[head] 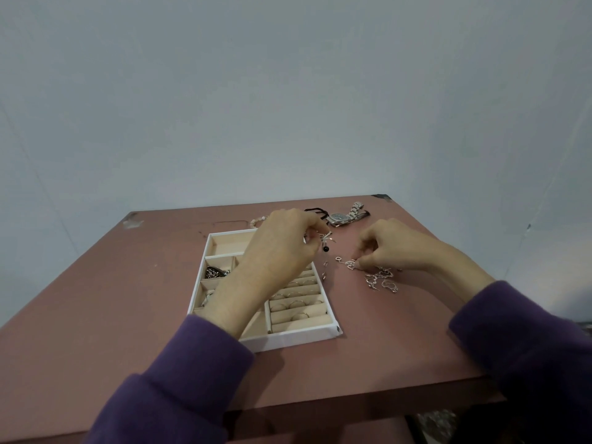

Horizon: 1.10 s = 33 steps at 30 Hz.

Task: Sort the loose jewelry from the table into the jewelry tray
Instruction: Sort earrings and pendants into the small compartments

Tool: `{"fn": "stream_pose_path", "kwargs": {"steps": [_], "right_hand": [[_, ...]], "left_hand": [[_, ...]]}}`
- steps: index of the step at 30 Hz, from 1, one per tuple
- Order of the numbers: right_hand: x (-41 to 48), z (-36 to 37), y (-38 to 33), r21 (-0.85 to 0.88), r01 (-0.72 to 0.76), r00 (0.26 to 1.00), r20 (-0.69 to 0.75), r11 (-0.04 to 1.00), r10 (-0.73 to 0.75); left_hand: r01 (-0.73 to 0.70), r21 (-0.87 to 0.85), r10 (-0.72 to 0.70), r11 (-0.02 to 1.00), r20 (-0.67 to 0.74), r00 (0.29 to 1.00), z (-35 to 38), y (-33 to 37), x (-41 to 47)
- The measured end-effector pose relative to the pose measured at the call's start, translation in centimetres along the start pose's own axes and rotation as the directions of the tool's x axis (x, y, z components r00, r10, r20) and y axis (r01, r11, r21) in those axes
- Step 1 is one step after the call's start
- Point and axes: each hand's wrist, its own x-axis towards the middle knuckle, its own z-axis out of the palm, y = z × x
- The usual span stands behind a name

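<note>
— So, what are the hands gripping?
— Left hand [282,248] pinches a dangling earring [325,243] over the jewelry tray [288,339]; right hand [389,246] pinches silver pieces [379,277] lying on the table [96,315].
— And the tray?
— Rings [296,304] in the rolls, a dark chain [215,272] in a left compartment. Wristwatch [344,216] behind; no writing legible.

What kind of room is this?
Probably a plain room at home, though it's hard to say: a bare pale wall, a worn pinkish-brown table, and a white compartmented jewelry tray with rings.
</note>
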Motion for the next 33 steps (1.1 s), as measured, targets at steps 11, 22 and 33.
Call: {"fn": "stream_pose_path", "kwargs": {"steps": [11,22,33], "right_hand": [[0.5,1.0,0.2,0.035,0.070,0.995,-0.070,0.997,-0.068],[-0.1,-0.3,-0.4,0.305,0.204,0.942,-0.320,0.930,-0.101],[-0.7,-1.2,-2.7,0.445,0.292,0.908,-0.407,0.847,-0.099]], "left_hand": [[-0.001,0.009,0.001,1.000,-0.017,1.000,-0.2,0.0,0.0],[0.012,-0.110,-0.020,0.994,-0.077,0.997,-1.2,0.3,-0.5],[0.018,-0.232,-0.058,0.973,-0.165,0.985,-3.4,0.6,-1.3]]}}
